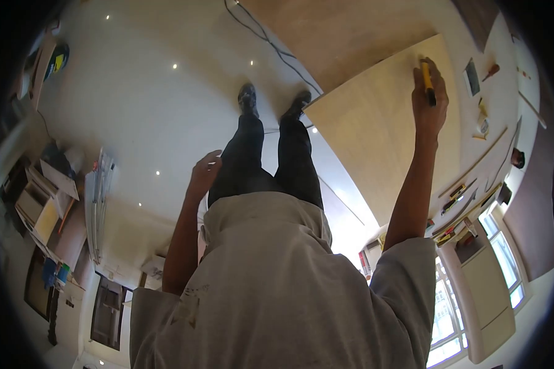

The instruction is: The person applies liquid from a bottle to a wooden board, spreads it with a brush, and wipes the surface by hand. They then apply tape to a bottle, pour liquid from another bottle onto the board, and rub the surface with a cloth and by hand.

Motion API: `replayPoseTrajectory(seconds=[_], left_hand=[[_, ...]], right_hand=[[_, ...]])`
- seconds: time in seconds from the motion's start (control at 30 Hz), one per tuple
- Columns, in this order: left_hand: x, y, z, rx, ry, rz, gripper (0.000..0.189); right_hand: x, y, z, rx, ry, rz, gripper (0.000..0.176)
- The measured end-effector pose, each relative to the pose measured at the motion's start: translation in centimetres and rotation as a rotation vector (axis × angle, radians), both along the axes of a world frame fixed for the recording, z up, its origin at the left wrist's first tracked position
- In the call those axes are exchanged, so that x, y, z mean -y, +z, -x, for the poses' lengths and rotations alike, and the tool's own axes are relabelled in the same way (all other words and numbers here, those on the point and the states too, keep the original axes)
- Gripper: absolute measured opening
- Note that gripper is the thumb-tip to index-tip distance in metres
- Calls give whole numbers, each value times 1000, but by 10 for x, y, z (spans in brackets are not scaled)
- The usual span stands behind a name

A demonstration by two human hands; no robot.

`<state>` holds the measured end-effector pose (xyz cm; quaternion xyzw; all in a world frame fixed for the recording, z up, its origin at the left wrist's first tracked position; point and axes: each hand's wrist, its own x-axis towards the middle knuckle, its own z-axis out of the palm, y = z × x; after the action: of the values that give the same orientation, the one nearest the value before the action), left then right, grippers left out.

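My right hand (431, 98) is closed around a yellow and black tool (427, 83), which looks like a utility knife. It is over the far right part of a pale wooden sheet (375, 123); whether the tool's tip touches the sheet cannot be made out. My left hand (206, 172) hangs beside my left thigh, away from the sheet, fingers loosely bent and slightly apart, with nothing visible in it.
Dark cables (261, 37) cross the floor ahead of my shoes (247, 98). Right of the sheet lie a screwdriver (491, 72), strips and small tools. Shelves and boards (46, 215) stand at the left, beside a stack of long strips (98, 203). Windows (446, 313) are at lower right.
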<state>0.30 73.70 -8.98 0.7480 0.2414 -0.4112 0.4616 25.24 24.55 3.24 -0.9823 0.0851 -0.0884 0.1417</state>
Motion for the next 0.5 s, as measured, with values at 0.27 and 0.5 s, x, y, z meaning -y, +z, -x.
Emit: replayPoseTrajectory(seconds=[0.27, 0.5], left_hand=[[118, 8, -7, -89, -65, 395, 63], [240, 17, -66, 26, 333, 599, 48]], right_hand=[[-159, -16, 132, -558, 599, -344, 69], [-54, -10, -18, -101, 267, -493, 37]])
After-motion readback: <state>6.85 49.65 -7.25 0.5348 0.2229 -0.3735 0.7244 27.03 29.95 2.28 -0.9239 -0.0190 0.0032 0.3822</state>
